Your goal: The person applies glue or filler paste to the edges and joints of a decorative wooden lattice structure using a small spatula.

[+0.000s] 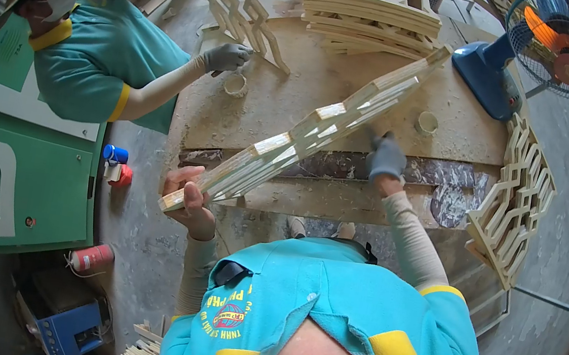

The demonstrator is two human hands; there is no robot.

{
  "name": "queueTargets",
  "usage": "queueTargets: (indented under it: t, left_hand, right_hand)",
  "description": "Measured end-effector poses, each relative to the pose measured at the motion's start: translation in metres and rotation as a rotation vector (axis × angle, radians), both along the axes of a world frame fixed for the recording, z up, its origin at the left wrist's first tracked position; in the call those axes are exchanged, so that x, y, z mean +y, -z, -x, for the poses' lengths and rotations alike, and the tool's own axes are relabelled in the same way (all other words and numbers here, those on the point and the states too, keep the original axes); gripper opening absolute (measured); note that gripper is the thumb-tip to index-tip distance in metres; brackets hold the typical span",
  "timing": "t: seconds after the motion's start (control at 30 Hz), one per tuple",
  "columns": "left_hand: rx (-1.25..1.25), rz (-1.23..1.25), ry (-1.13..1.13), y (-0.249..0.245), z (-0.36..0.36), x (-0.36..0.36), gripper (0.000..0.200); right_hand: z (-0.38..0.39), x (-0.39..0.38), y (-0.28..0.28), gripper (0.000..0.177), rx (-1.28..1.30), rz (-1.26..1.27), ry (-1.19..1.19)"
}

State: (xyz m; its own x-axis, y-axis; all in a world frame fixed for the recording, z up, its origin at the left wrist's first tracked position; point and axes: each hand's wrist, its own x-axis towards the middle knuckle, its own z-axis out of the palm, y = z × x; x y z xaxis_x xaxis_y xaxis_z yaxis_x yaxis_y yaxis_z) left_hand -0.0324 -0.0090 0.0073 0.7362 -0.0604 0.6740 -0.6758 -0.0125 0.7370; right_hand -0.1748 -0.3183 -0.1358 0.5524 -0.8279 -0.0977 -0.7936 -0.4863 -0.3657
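A long, pale wooden lattice panel [315, 130], seen nearly edge-on, slants across the workbench [264, 118] from lower left to upper right. My bare left hand [191, 203] is closed around its near lower-left end. On my right hand [387, 158] is a grey glove; this hand is just below and right of the panel's middle, over the bench. Its fingers look curled, and whatever they hold is too small or hidden to name. To the right of the panel stands a small round cup [427, 123] on the bench.
Across the bench a masked co-worker [106, 50] in gloves holds another zigzag wooden lattice [242, 1], near a second cup [235, 85]. Stacked wooden frames [371, 19] lie at the back. A fan [496, 62] stands back right; more lattice panels [517, 201] lean at the right edge.
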Motion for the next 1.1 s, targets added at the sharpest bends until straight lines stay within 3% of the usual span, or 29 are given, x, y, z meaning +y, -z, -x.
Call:
queueTargets:
  t: [0.1, 0.27, 0.37, 0.5, 0.57, 0.67, 0.8, 0.97, 1.1]
  left_hand:
    - [0.079, -0.012, -0.001, -0.009, 0.011, -0.001, 0.048]
    - [0.061, -0.049, -0.02, -0.008, 0.013, 0.003, 0.044]
    - [0.067, -0.025, -0.027, -0.009, 0.017, 0.002, 0.038]
    - [0.105, 0.124, 0.002, -0.009, 0.021, 0.003, 0.031]
    - [0.123, 0.143, 0.01, -0.026, 0.026, 0.011, 0.026]
    - [-0.066, 0.095, 0.0, -0.056, 0.02, 0.047, 0.024]
    - [-0.192, 0.215, -0.057, -0.12, 0.025, 0.091, 0.032]
    - [-0.275, 0.269, 0.033, -0.177, 0.024, 0.15, 0.035]
    - [-0.385, 0.241, -0.067, -0.203, 0.014, 0.186, 0.035]
  right_hand:
    - [0.009, 0.024, -0.017, 0.029, -0.061, -0.086, -0.149]
    - [0.012, -0.011, -0.024, 0.023, -0.11, -0.044, 0.013]
    - [0.015, -0.002, -0.008, 0.025, -0.026, 0.002, -0.136]
    - [0.032, 0.002, -0.013, 0.034, -0.222, -0.346, -0.22]
    - [0.047, -0.015, 0.002, 0.038, -0.312, -0.531, -0.266]
    - [0.062, -0.022, 0.006, 0.037, -0.428, -0.554, -0.372]
    - [0.072, -0.016, -0.024, 0.035, -0.428, -0.738, -0.338]
    - [0.07, 0.005, -0.042, 0.036, -0.484, -0.722, -0.353]
    - [0.055, 0.032, -0.058, 0.038, -0.557, -0.647, -0.396]
